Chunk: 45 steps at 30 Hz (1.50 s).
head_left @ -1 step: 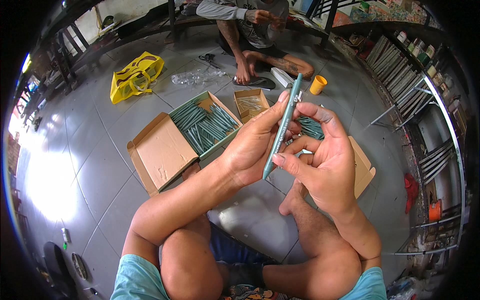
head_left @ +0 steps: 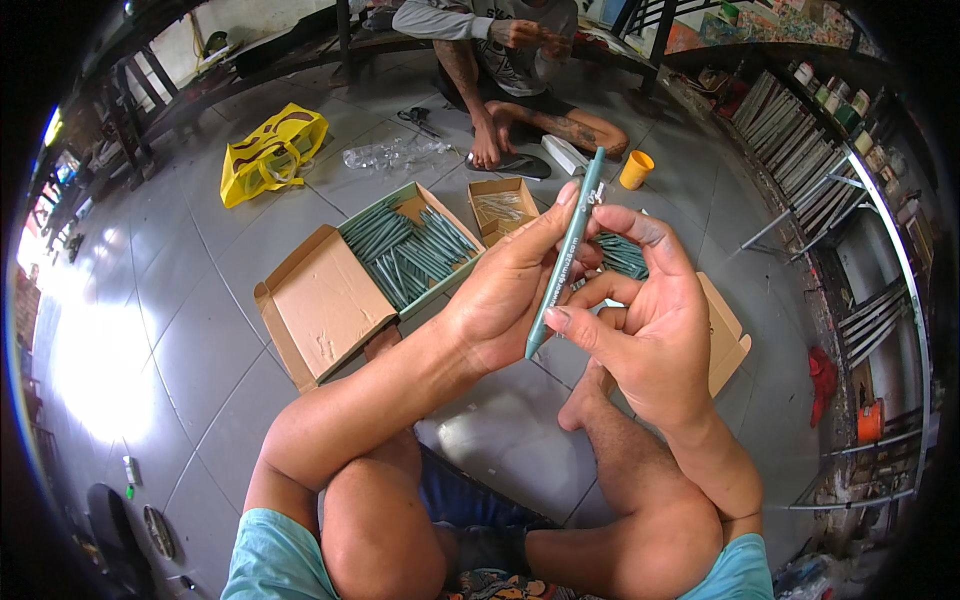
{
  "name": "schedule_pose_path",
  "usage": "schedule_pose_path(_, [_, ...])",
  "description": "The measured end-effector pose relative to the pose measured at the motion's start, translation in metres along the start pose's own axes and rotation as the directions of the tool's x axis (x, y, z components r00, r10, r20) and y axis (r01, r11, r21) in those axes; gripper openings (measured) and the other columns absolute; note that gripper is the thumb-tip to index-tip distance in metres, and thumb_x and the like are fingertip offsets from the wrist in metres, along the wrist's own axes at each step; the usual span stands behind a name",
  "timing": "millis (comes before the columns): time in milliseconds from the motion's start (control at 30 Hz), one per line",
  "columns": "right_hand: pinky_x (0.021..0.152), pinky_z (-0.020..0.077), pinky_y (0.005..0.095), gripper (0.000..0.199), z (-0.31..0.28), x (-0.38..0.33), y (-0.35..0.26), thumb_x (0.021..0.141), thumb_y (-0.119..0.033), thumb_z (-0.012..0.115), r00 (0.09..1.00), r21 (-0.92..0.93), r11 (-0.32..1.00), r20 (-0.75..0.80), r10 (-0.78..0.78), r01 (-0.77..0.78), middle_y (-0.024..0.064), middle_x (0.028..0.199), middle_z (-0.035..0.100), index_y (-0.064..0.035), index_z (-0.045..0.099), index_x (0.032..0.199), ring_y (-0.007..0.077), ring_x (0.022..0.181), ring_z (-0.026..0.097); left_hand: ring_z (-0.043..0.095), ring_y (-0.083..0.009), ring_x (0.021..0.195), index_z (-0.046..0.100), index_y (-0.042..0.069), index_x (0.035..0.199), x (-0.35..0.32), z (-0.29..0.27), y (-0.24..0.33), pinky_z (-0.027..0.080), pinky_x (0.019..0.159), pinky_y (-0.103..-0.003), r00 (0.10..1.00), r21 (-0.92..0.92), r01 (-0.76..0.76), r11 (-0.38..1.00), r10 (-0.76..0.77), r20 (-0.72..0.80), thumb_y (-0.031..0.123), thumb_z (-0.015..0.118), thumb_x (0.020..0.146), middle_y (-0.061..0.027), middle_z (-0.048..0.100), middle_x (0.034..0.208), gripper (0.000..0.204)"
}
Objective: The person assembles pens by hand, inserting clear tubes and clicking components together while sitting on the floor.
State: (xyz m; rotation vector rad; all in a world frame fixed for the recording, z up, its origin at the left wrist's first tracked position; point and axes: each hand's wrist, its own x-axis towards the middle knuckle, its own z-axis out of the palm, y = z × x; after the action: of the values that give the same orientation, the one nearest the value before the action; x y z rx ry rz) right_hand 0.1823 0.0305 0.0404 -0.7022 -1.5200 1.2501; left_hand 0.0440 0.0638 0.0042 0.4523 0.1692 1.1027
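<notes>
A teal pen [head_left: 568,255] with white print along its barrel is tilted in front of me, its narrow tip pointing down. My left hand [head_left: 500,290] is closed around it from the left, thumb along the upper barrel. From the right, my right hand [head_left: 655,335] touches the same pen, its thumb near the lower end and its index finger by the upper part. Beyond my left forearm, an open cardboard box [head_left: 325,300] holds many similar teal pens [head_left: 415,250]. More teal pens [head_left: 622,256] lie behind my right hand, partly hidden, beside a cardboard flap [head_left: 724,345].
A small cardboard box [head_left: 487,187] holds thin clear pieces. Beyond are a yellow bag [head_left: 270,155], clear plastic [head_left: 395,154], a white box [head_left: 563,156] and an orange-yellow cup [head_left: 636,170]. Another person [head_left: 515,90] sits opposite. Metal frames [head_left: 870,320] line the right.
</notes>
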Motion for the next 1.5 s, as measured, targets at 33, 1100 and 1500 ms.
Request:
schedule_pose_path(33, [0.06,0.0564,0.0182,0.061,0.0001,-0.0001,0.0,0.077,0.016,0.068,1.0,0.002,1.0,0.001,-0.003,0.003,0.0182,0.123,0.055,0.0047,0.041,0.13,0.0108,0.082,0.067,0.049,-0.0049,0.073,0.06,0.009,0.101,0.0001,-0.0022,0.0003,0.048,0.066,-0.02,1.0,-0.005,0.007,1.0,-0.007,0.02,0.041,0.054,0.1,0.0014,0.051,0.084,0.033])
schedule_pose_path(1100, [0.063,0.0583,0.0209,0.061,0.0003,0.0018,0.0014,0.074,0.018,0.069,1.0,-0.011,1.0,-0.021,-0.013,0.013,0.0158,0.123,0.051,0.0044,0.044,0.128,0.0127,0.083,0.066,0.048,-0.0036,0.08,0.058,0.013,0.11,0.0014,-0.0041,-0.0003,0.05,0.069,-0.02,0.999,-0.065,0.031,0.997,-0.032,-0.005,0.038,0.053,0.1,0.0029,0.052,0.089,0.027])
schedule_pose_path(1500, [0.064,0.0585,0.0204,0.061,-0.0011,0.0018,-0.0005,0.074,0.018,0.069,1.0,-0.043,0.999,-0.014,-0.012,0.012,0.0148,0.124,0.049,0.0065,0.042,0.128,0.0128,0.084,0.065,0.054,-0.0053,0.074,0.059,0.015,0.109,0.0036,-0.0069,-0.0005,0.053,0.066,-0.025,0.999,-0.055,0.052,0.997,-0.053,-0.012,0.042,0.052,0.1,0.0022,0.053,0.084,0.03])
